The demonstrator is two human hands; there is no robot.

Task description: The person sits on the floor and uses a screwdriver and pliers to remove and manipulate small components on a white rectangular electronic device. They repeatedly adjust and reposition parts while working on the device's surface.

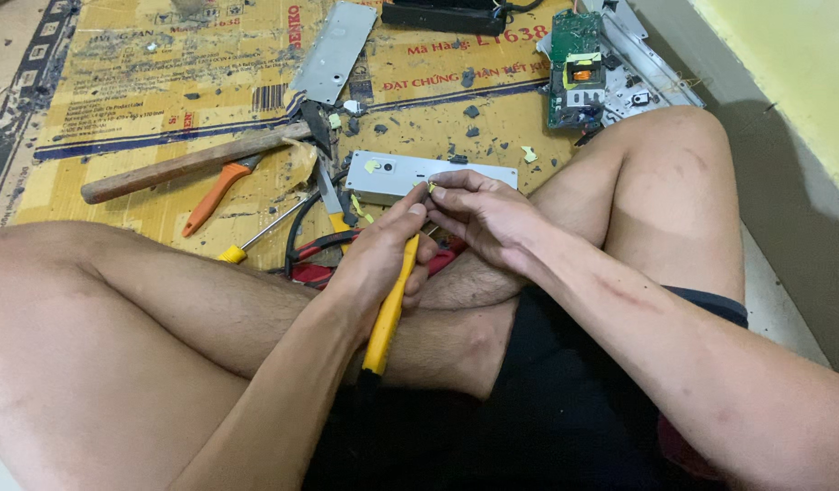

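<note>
A flattened cardboard sheet (165,82) is spread on the floor. On it, a hammer (192,162) is laid at the left, with pliers (221,191) and a screwdriver (269,229) just before it. A metal casing (419,175) lies to their right, and a circuit board (576,68) is set behind it

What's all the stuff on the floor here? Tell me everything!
Flattened yellow cardboard sheet: one, under everything.
Wooden-handled hammer: one, brown, left.
Orange-handled pliers: one, beside hammer.
Yellow-handled screwdriver: one, left of the hands.
Grey metal cover plate: one, top centre.
White oblong metal casing: one, above the hands.
Green circuit board: one, top right.
Long black box: one, top edge.
Yellow-handled tool: one, in left hand.
Left hand: gripping that tool.
Right hand: pinching at the tool's tip.
</note>
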